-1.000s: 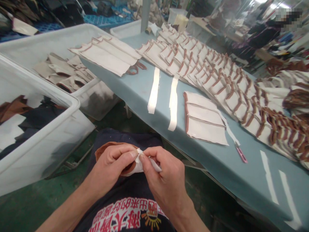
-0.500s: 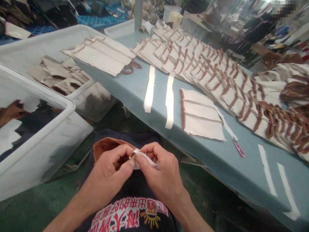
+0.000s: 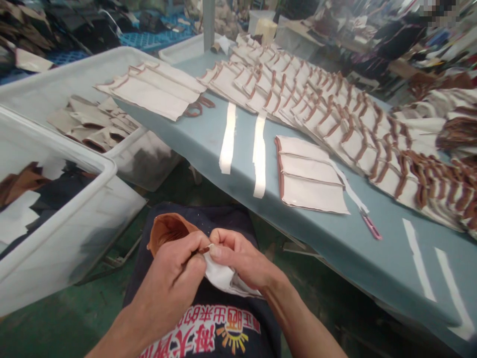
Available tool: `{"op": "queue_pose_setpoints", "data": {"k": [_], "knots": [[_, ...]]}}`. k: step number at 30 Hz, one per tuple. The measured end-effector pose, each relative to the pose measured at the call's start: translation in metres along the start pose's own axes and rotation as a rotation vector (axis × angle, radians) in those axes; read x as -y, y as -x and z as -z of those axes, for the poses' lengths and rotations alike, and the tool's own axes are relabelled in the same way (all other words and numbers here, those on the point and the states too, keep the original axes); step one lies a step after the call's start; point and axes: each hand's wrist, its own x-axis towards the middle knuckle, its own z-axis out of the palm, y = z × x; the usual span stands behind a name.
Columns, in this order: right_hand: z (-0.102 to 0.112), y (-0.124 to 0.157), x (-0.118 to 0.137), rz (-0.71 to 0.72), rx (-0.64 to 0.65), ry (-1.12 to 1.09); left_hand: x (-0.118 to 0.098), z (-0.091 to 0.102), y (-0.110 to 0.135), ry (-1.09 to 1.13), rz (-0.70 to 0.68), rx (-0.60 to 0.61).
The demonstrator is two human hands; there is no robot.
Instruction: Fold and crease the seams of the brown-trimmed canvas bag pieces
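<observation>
Over my lap, both hands pinch one piece that looks like a pouch of brown leather or cloth with a white lining [image 3: 219, 274]. Its brown end [image 3: 164, 229] stands open as a round mouth behind my left hand [image 3: 179, 266], whose thumb and forefinger close on the brown-edged seam. Right beside them, my right hand [image 3: 233, 251] is closed on the same seam, and the white part hangs below its fingers. The exact spot between the fingertips is partly hidden.
Rows of white, brown-edged panels [image 3: 268, 94] cover the blue table [image 3: 208, 144]. Nearer lie a single sewn panel [image 3: 311, 174], white strips [image 3: 260, 159] and a pink-handled cutter [image 3: 371, 226]. White bins [image 3: 70, 214] holding fabric pieces stand at the left.
The white part has unfolded and now hangs lower under my right hand. More of the brown mouth shows. My right fingers have turned, and both hands stay pinched close together.
</observation>
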Motion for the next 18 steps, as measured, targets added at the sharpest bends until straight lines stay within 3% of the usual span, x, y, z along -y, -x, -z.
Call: {"op": "queue_pose_setpoints", "data": {"k": [5,11,16,18], "knots": [[-0.004,0.001,-0.009,0.105,0.002,0.046,-0.003,-0.003,-0.005,0.054,-0.027,-0.040],[-0.004,0.009,0.008,0.272,-0.006,0.276,-0.015,0.010,-0.009,0.041,-0.047,0.006],[-0.001,0.019,0.032,0.496,-0.373,0.714,-0.022,0.026,-0.010,-0.010,-0.059,0.089],[-0.005,0.025,0.044,0.618,-0.398,0.763,-0.025,0.032,-0.010,-0.035,-0.084,0.131]]}}
